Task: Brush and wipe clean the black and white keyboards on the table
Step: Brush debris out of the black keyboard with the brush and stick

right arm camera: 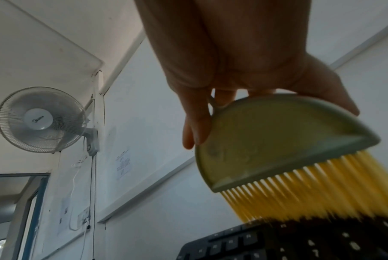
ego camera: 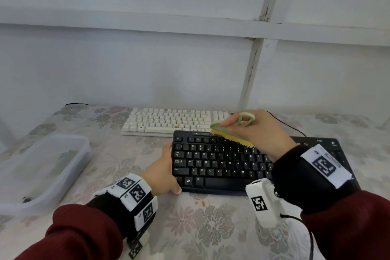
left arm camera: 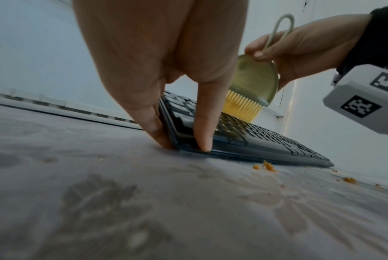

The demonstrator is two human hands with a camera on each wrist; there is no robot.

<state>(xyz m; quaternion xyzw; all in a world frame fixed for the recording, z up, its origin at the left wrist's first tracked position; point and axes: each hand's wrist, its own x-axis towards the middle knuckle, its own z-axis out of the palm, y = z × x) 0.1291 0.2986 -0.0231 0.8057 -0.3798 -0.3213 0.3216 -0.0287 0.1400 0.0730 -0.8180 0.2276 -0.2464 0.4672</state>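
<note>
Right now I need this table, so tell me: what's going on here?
A person is brushing the black keyboard. Their right hand holds a green brush, its yellow bristles on the upper key rows, while the left hand presses against the keyboard's left edge to steady it. The white keyboard lies behind, untouched by either hand. A few orange crumbs lie on the flowered tablecloth in front.

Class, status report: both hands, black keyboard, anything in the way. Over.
Left hand bracing left edge of black plastic keyboard. Right hand gripping green yellow-bristled brush, bristles on its upper rows. Orange crumbs on floral tablecloth.
</note>
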